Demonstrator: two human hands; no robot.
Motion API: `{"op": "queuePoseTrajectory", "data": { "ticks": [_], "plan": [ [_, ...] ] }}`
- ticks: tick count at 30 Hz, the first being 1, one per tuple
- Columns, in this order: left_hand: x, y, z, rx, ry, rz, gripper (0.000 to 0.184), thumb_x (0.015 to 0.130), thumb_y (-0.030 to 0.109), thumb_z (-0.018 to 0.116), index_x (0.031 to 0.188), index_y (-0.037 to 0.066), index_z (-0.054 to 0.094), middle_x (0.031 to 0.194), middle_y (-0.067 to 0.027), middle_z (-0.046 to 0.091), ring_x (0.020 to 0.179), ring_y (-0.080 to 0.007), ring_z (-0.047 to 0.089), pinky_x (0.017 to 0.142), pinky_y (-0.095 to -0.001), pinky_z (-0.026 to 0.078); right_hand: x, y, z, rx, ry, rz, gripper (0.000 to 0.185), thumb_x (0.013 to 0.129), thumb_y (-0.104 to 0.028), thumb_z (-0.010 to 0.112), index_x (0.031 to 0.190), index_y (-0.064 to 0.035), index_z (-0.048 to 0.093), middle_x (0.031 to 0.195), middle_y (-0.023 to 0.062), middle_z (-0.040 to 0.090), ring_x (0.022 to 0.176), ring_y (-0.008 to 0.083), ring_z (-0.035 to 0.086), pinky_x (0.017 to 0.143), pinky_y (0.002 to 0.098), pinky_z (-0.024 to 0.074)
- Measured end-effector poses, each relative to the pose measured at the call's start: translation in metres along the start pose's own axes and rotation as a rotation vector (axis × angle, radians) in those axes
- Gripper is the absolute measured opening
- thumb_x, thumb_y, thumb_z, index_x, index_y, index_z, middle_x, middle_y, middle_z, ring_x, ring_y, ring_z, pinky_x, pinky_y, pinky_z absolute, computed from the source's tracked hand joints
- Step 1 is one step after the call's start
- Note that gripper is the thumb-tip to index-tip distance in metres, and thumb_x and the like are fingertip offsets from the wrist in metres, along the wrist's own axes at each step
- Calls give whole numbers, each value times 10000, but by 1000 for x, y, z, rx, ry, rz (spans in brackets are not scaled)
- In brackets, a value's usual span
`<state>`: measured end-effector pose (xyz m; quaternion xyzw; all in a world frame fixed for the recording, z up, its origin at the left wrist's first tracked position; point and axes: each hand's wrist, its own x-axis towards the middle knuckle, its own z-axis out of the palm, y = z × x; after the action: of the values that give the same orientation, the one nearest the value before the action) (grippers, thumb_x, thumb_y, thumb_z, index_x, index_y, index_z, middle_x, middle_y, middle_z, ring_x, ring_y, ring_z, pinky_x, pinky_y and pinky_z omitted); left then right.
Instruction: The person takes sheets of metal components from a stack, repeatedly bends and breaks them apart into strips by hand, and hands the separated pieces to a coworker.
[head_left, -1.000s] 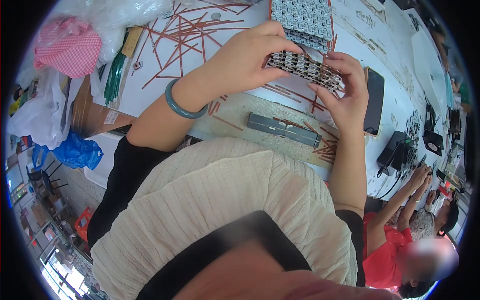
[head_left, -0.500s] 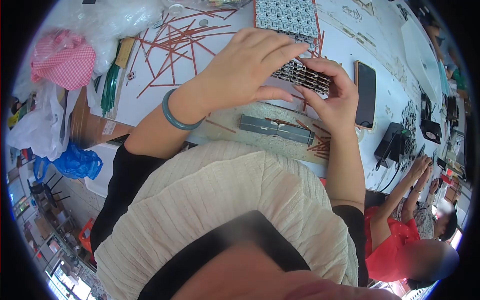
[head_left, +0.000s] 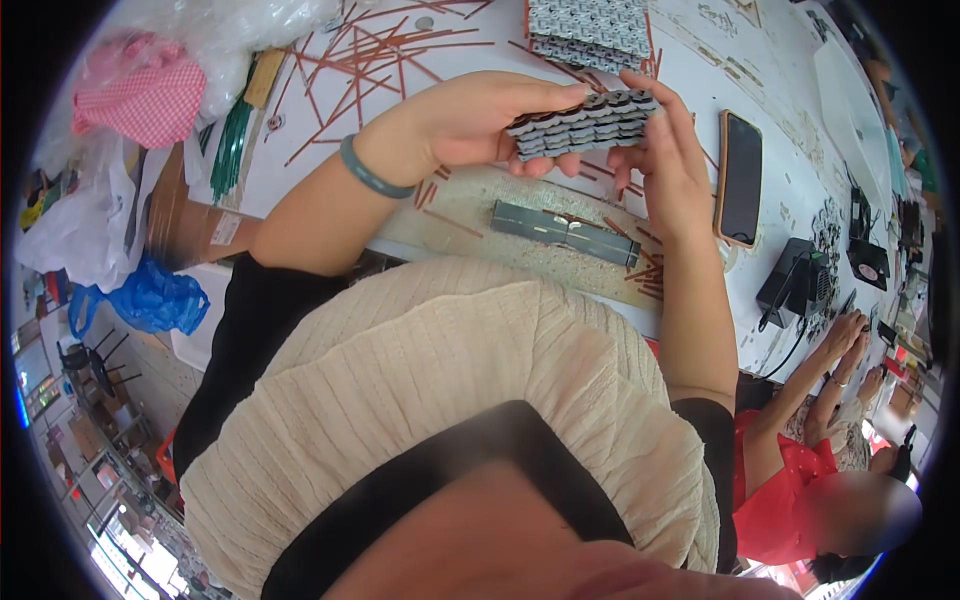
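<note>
Between my two hands is a block of small stacked metal parts [head_left: 585, 128], tilted, with its rows of shiny and dark edges showing. My left hand [head_left: 465, 122] grips its left end, thumb on top and fingertips below. At the other end, my right hand [head_left: 678, 165] closes on the block with its fingers and thumb. Just beyond lies a larger slab of similar silver parts [head_left: 590, 35], edged with thin reddish-brown strips. Nearer to me, a grey metal bar fixture [head_left: 565, 238] lies on a worn board [head_left: 440, 225].
Loose reddish-brown strips [head_left: 350, 75] are scattered at the back left. A phone [head_left: 738, 180] lies right of my right hand, near a black box with a cable [head_left: 787, 275]. Plastic bags [head_left: 160, 300] and green ties [head_left: 232, 150] are at left. A co-worker in red [head_left: 790, 470] sits at right.
My left hand has come down from above the block to grip its left end. The block has been turned and now shows a broad, layered grey face.
</note>
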<state>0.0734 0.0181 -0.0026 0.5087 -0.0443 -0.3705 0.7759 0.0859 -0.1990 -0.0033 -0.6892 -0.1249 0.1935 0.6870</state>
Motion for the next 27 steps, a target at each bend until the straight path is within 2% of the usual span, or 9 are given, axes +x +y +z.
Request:
{"op": "queuePoseTrajectory", "data": {
  "ticks": [4, 11, 15, 18, 21, 24, 27],
  "plan": [
    [8, -4, -3, -100, -6, -62, 407, 970, 343, 422, 1049, -25, 576, 805, -150, 647, 477, -127, 542, 366, -205, 360, 5, 1, 0, 120, 26, 57, 453, 973, -389, 360, 1167, -21, 540, 902, 76, 596, 676, 131, 561, 522, 225, 449],
    [11, -9, -11, -151, -26, -65, 394, 957, 333, 448, 1051, -28, 575, 830, -167, 646, 461, -127, 540, 338, -200, 343, 8, 1, -2, 248, 9, 133, 500, 979, -412, 333, 1125, 12, 554, 903, 107, 609, 664, 145, 576, 523, 230, 485],
    [14, -13, -16, -172, -53, -57, 378, 956, 329, 449, 1072, -8, 574, 842, -170, 643, 469, -123, 548, 348, -194, 359, 11, 5, -6, 365, -37, 155, 553, 974, -453, 317, 1089, 30, 561, 911, 124, 615, 653, 164, 594, 529, 243, 512],
    [13, -11, -15, -229, -79, -72, 350, 920, 345, 528, 1024, 20, 606, 822, -134, 658, 523, -115, 587, 408, -176, 434, 12, 6, -9, 395, -62, 153, 579, 971, -471, 303, 1081, 35, 561, 910, 131, 618, 667, 174, 606, 541, 251, 524],
    [13, -12, -18, -227, -114, -53, 344, 917, 345, 535, 1021, 26, 607, 830, -133, 658, 530, -116, 589, 424, -176, 448, 13, 9, -12, 404, -96, 142, 593, 971, -480, 290, 1080, 35, 562, 907, 135, 620, 678, 181, 614, 550, 255, 530],
    [13, -12, -20, -215, -123, -59, 331, 916, 342, 536, 1019, 36, 610, 830, -127, 659, 529, -114, 588, 420, -173, 441, 13, 9, -11, 394, -101, 137, 599, 971, -485, 282, 1081, 33, 560, 909, 137, 622, 682, 187, 618, 556, 257, 533],
    [14, -13, -20, -209, -99, -42, 383, 953, 303, 457, 1124, -26, 553, 864, -170, 647, 518, -133, 593, 381, -182, 429, 12, 8, -10, 372, -108, 125, 605, 970, -492, 276, 1096, 34, 547, 911, 142, 622, 689, 193, 622, 568, 259, 533]
  ]
}}
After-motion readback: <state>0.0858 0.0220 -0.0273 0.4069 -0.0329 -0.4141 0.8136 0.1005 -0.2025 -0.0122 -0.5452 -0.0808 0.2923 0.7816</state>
